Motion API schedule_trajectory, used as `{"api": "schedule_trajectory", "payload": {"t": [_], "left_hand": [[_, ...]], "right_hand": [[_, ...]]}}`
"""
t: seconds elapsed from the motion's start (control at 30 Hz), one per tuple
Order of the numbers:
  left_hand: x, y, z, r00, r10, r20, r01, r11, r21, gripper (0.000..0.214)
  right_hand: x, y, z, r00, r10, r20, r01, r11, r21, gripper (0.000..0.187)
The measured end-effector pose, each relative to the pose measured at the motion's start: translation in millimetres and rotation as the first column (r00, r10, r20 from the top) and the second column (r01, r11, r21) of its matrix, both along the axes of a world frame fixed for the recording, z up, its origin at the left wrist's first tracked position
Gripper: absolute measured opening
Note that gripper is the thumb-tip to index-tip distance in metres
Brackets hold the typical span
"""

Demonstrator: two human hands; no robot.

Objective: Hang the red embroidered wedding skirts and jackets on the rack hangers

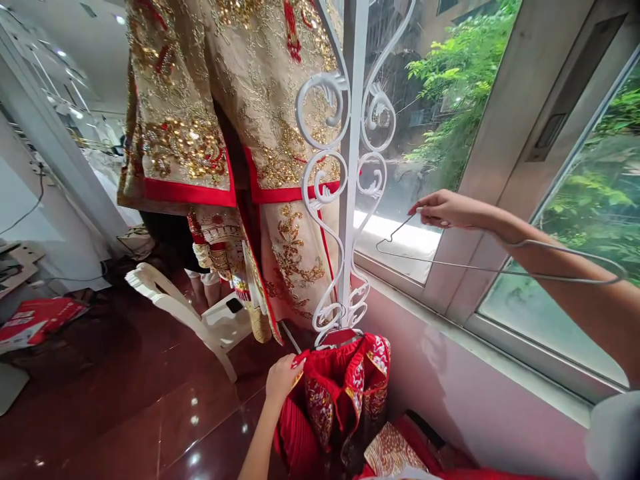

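Observation:
My left hand (283, 377) is closed on the edge of a red embroidered garment (340, 400) bunched low by the wall. Held out toward the window, my right hand (443, 208) pinches the hook end of a thin wire hanger (500, 267), whose frame runs back along my forearm. A gold and red sequined robe (225, 120) hangs on a white scrolled metal stand (345, 200) between my two hands.
A white plastic chair (200, 317) lies tipped on the dark red glossy floor (125, 413). A person's legs (210, 287) show behind the robe. The window sill (480, 347) and pink wall run on the right. Red boxes (35, 320) lie at left.

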State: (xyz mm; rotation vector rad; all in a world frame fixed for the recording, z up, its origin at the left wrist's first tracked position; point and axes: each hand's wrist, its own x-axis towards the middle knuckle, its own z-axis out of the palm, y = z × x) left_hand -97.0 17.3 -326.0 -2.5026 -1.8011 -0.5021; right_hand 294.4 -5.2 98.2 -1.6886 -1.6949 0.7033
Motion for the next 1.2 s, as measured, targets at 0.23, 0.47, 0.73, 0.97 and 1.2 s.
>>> {"api": "schedule_trajectory", "payload": {"t": [0.23, 0.47, 0.73, 0.97, 1.2], "left_hand": [[-16, 10, 28.0, 0.986, -0.099, -0.136, 0.109, 0.992, 0.070, 0.033], [-32, 15, 54.3, 0.977, -0.111, -0.183, 0.136, 0.982, 0.128, 0.047], [-34, 25, 62.9, 0.964, -0.161, -0.210, 0.190, 0.973, 0.130, 0.042], [-26, 16, 41.9, 0.978, -0.047, -0.205, 0.089, 0.976, 0.201, 0.036], [-16, 6, 22.3, 0.987, -0.027, -0.156, 0.065, 0.967, 0.248, 0.038]], "right_hand": [[-5, 58, -4.4, 1.000, 0.015, 0.021, -0.015, 1.000, 0.000, 0.014], [-2, 88, -45.3, 0.991, 0.123, -0.047, -0.124, 0.992, -0.033, 0.031], [-11, 33, -81.0, 0.749, -0.454, 0.483, 0.113, 0.806, 0.581, 0.047], [-77, -53, -296.4, 0.741, -0.377, 0.556, -0.168, 0.698, 0.697, 0.019], [-67, -2, -423.2, 0.930, 0.016, 0.367, -0.059, 0.993, 0.106, 0.046]]}}
